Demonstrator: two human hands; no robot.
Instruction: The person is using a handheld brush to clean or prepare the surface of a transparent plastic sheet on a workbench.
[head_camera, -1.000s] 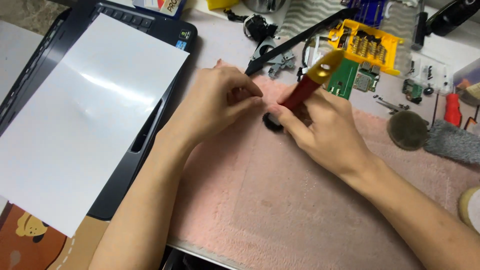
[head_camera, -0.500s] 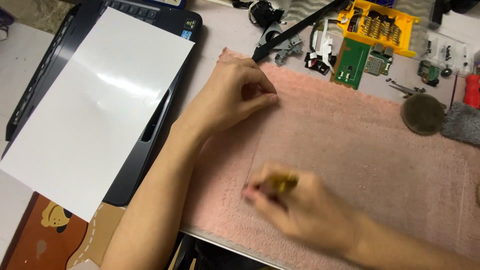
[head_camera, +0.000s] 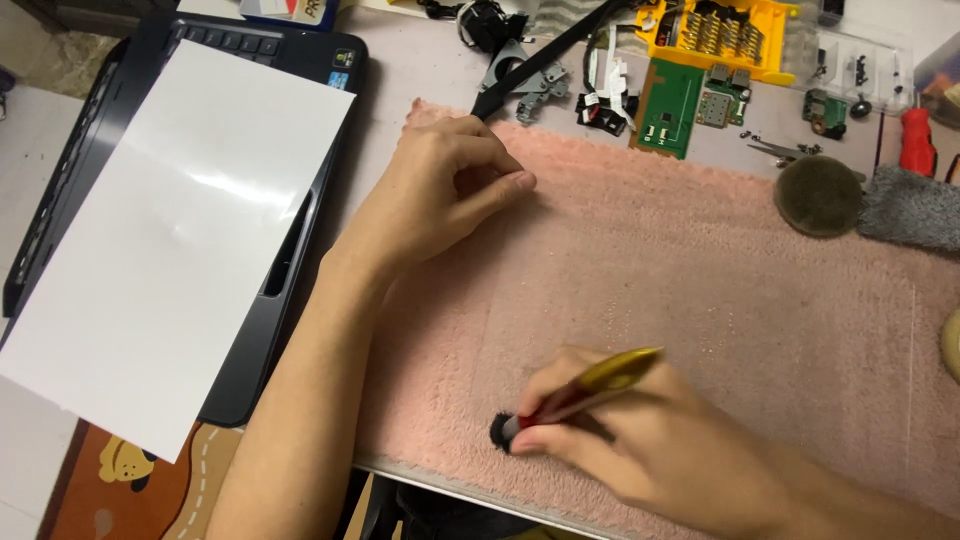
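My right hand holds a red and yellow screwdriver low over the front of the pink towel. Its tip rests on a small black round part near the towel's front edge. My left hand lies on the towel's far left corner with the fingers curled in and the thumb out; I see nothing in it.
A black laptop with a white sheet on it lies at the left. Along the back are a green circuit board, a yellow bit holder, black brackets, a red-handled tool and a dark round pad.
My right hand has carried the screwdriver from the towel's middle down to its front edge, where the black part now lies. My left hand stays at the far left corner.
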